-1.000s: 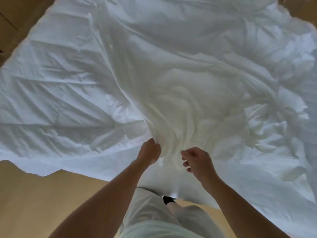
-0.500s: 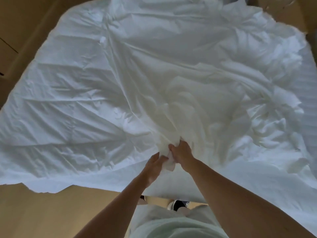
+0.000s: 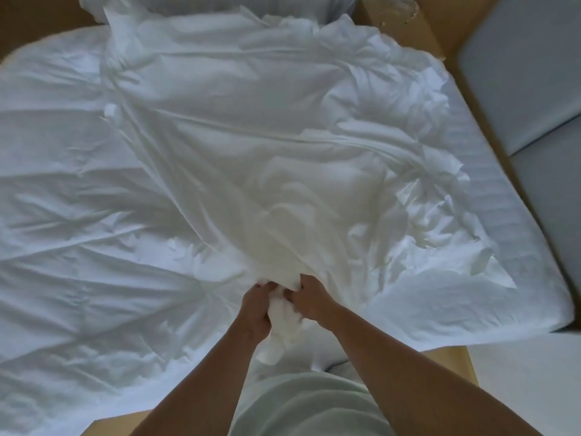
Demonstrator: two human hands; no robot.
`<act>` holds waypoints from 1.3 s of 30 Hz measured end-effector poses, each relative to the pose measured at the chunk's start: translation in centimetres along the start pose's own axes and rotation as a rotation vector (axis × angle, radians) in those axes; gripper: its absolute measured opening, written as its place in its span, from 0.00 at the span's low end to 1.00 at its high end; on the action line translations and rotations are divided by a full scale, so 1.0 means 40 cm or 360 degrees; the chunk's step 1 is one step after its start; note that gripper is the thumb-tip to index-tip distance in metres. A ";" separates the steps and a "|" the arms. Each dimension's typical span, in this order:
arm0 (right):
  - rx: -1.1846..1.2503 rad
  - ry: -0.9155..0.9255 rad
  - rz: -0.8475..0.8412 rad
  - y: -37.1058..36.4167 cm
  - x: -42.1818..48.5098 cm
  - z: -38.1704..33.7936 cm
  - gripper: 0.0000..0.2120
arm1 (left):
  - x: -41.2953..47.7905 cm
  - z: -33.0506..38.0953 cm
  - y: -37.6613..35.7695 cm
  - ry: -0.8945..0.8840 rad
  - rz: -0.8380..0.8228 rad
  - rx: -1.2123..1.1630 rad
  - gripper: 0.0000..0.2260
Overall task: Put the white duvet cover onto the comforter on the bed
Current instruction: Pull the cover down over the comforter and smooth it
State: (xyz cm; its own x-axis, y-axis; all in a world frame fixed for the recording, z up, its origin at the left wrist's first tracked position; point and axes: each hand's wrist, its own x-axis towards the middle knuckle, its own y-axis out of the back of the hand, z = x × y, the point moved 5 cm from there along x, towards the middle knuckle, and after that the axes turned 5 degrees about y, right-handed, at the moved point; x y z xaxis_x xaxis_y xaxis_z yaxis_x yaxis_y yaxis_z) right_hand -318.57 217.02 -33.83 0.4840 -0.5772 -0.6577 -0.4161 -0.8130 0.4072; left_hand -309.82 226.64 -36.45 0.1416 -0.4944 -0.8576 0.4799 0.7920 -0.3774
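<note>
Wide bed with a striped white sheet fills the view, with a rumpled white comforter spread flat across it. On top, the thin, crumpled white duvet cover runs from the far end down to the near edge. There the left hand and right hand, side by side, both have fingers curled tight round one gathered bunch of it.

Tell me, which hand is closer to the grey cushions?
Right. The right hand is toward the grey cushions; the left hand sits beside it, farther away.
</note>
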 end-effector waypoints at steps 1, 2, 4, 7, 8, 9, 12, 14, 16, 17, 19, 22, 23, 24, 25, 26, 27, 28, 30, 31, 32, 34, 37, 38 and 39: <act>-0.0012 -0.0002 -0.0087 -0.002 0.008 0.007 0.04 | 0.013 0.000 -0.002 -0.0034 0.0070 0.0033 0.10; -0.0041 0.0007 -0.0198 -0.003 0.016 0.016 0.04 | 0.026 0.001 -0.005 -0.0061 0.0153 0.0085 0.10; -0.0216 0.0064 -0.0379 0.013 0.033 0.037 0.11 | 0.055 0.001 -0.010 -0.0072 0.0318 0.0161 0.11; -0.0515 0.0113 -0.0034 0.137 0.089 0.082 0.23 | 0.104 -0.018 0.001 -0.0057 0.0553 0.0293 0.09; -0.0570 0.0091 0.0233 0.207 0.112 0.097 0.25 | 0.116 -0.028 0.009 -0.0033 0.0644 0.0390 0.09; -0.0608 0.0045 0.0494 0.284 0.134 0.115 0.26 | 0.127 -0.037 0.020 -0.0002 0.0767 0.0544 0.08; -0.0516 -0.0327 0.0913 0.511 0.207 0.211 0.38 | 0.126 -0.050 0.034 0.0054 0.1372 0.1046 0.14; -0.0287 -0.0712 0.0883 0.612 0.244 0.302 0.51 | 0.104 -0.041 -0.020 0.0020 0.1690 0.1148 0.25; -0.0068 -0.0848 0.0729 0.647 0.276 0.380 0.57 | 0.095 -0.013 -0.116 -0.0277 0.1820 0.1359 0.29; 0.0019 -0.0776 0.0625 0.646 0.291 0.403 0.53 | 0.100 -0.001 -0.170 -0.0449 0.1803 0.1511 0.30; -0.0062 -0.0561 0.0456 0.639 0.312 0.432 0.33 | 0.117 0.023 -0.284 -0.0688 0.1666 0.1834 0.31; -0.0261 -0.0450 0.0369 0.634 0.311 0.451 0.15 | 0.170 0.031 -0.455 -0.0706 0.1210 0.2284 0.28; -0.0288 -0.0431 0.0313 0.629 0.303 0.451 0.15 | 0.193 0.022 -0.512 -0.0651 0.1002 0.2394 0.28; -0.0335 -0.0392 0.0242 0.621 0.290 0.447 0.15 | 0.216 0.008 -0.563 -0.0587 0.0801 0.2458 0.28; -0.0385 -0.0337 0.0172 0.608 0.272 0.440 0.15 | 0.237 -0.008 -0.613 -0.0518 0.0632 0.2473 0.29; -0.0399 -0.0273 0.0115 0.592 0.248 0.433 0.15 | 0.255 -0.027 -0.660 -0.0452 0.0510 0.2449 0.32; -0.0376 -0.0197 0.0073 0.575 0.221 0.422 0.15 | 0.271 -0.048 -0.703 -0.0381 0.0437 0.2409 0.36; -0.0337 -0.0108 0.0037 0.555 0.192 0.410 0.15 | 0.284 -0.071 -0.740 -0.0310 0.0410 0.2380 0.40; -0.0263 0.0015 -0.0032 0.522 0.146 0.387 0.16 | 0.301 -0.106 -0.788 -0.0202 0.0488 0.2416 0.45; -0.0232 0.0010 -0.0046 0.516 0.134 0.384 0.16 | 0.308 -0.113 -0.797 -0.0183 0.0596 0.2492 0.45; -0.0217 -0.0023 -0.0050 0.521 0.126 0.385 0.16 | 0.318 -0.112 -0.797 -0.0181 0.0704 0.2591 0.44; -0.0252 -0.0052 -0.0090 0.547 0.117 0.391 0.15 | 0.348 -0.102 -0.788 -0.0214 0.0788 0.2803 0.35; -0.0053 -0.0097 -0.0089 0.590 0.108 0.422 0.11 | 0.404 -0.098 -0.745 -0.0215 0.0606 0.2946 0.17; 0.0152 -0.0165 0.0023 0.614 0.106 0.438 0.12 | 0.415 -0.100 -0.727 -0.0216 0.0541 0.2977 0.14; 0.0349 -0.0258 0.0212 0.647 0.106 0.461 0.16 | 0.423 -0.103 -0.704 -0.0218 0.0493 0.3025 0.14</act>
State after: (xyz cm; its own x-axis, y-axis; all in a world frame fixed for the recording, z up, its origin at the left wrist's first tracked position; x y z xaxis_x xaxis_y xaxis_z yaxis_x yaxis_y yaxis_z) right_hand -341.47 194.95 -37.77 0.2920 -0.6437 -0.7074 -0.6326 -0.6847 0.3620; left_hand -324.50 197.45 -41.77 0.4047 -0.5299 -0.7453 0.5842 -0.4773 0.6565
